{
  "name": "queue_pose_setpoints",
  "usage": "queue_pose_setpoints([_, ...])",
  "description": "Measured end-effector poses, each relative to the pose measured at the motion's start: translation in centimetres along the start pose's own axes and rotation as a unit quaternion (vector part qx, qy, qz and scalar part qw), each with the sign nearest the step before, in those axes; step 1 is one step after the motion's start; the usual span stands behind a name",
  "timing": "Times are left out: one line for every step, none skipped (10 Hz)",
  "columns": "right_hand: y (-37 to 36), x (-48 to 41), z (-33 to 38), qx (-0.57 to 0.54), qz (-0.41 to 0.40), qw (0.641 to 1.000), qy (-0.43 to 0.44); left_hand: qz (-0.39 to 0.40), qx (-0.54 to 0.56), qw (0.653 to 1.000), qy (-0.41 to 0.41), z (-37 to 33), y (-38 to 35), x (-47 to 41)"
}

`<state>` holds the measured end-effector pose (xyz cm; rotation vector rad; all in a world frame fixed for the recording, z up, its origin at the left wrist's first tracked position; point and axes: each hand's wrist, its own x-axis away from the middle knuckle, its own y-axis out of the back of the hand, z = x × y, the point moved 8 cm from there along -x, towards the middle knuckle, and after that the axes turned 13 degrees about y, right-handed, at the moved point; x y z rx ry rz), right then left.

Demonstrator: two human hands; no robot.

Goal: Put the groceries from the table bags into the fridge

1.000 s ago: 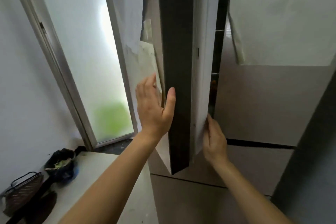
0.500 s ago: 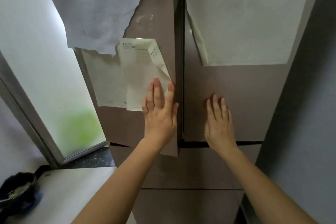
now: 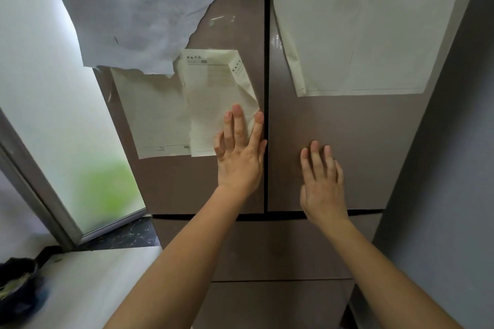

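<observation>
While left hand (image 3: 240,161) and right hand (image 3: 322,187) press flat, fingers straight, on fridge doors (image 3: 369,141), curled paper (image 3: 213,93) could crumple or tear.

No text legible. Folded cream sheet (image 3: 213,99) on left fridge door (image 3: 173,184): header icons and fine print, too small to read. Flat sheet beside it (image 3: 155,115): footer marks, unreadable. Large sheet (image 3: 361,35) on right fridge door (image 3: 361,128): blurred header marks along top edge.
</observation>
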<state>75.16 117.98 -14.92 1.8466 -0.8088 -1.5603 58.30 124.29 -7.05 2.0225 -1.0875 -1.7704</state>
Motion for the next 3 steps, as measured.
queue_pose_setpoints([0.6,-0.3,-0.6,0.025,0.017,0.999,0.016,0.025,-0.013,1.0,-0.006,0.0,-0.5,-0.5])
queue_pose_setpoints([1.7,-0.3,-0.6,0.018,0.009,0.999,0.034,0.036,-0.027,0.999,-0.007,-0.1,-0.4,-0.5])
queue_pose_setpoints([4.8,-1.7,-0.9,-0.043,-0.035,0.998,0.042,0.038,-0.031,0.999,-0.015,-0.2,0.0,-0.4])
